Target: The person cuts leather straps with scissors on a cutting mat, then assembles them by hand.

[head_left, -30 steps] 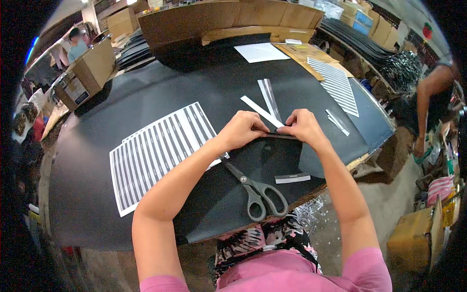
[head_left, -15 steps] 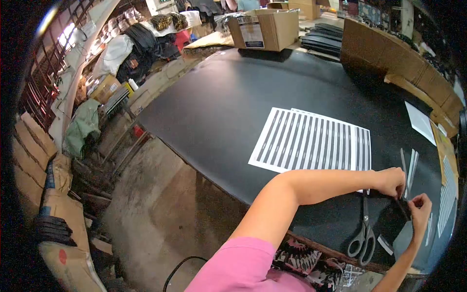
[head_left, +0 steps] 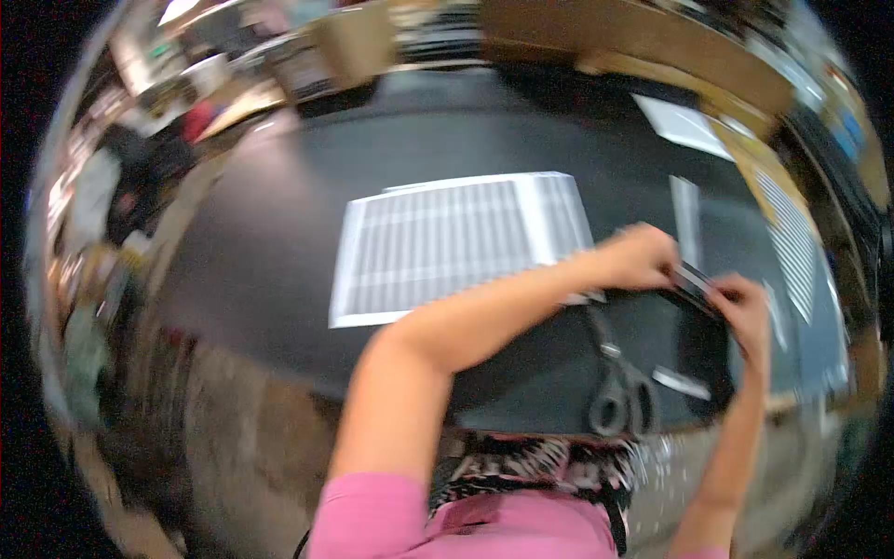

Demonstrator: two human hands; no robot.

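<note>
My left hand point(head_left: 644, 256) and my right hand point(head_left: 745, 309) pinch a narrow dark strip with pale edges point(head_left: 693, 283) between them, each near one end. The strip is held above the black table point(head_left: 279, 224). Left of it lie printed sheets with dark and white stripes point(head_left: 438, 250), partly behind my left forearm. A pair of scissors point(head_left: 616, 384) rests below my left forearm, handles toward me. Near my right wrist is a short pale strip point(head_left: 682, 383). Beyond my hands lie cut pale strips point(head_left: 686, 216). Motion blur softens the fine detail.
A white sheet point(head_left: 684, 124) lies at the far right, with a striped sheet point(head_left: 788, 247) along the right edge. An open cardboard box point(head_left: 356, 47) stands at the back. A long cardboard piece point(head_left: 643, 37) borders the far side.
The camera view has swung right, so the table and sheets appear farther left. My hands are still together, and the strip between them now shows more plainly.
</note>
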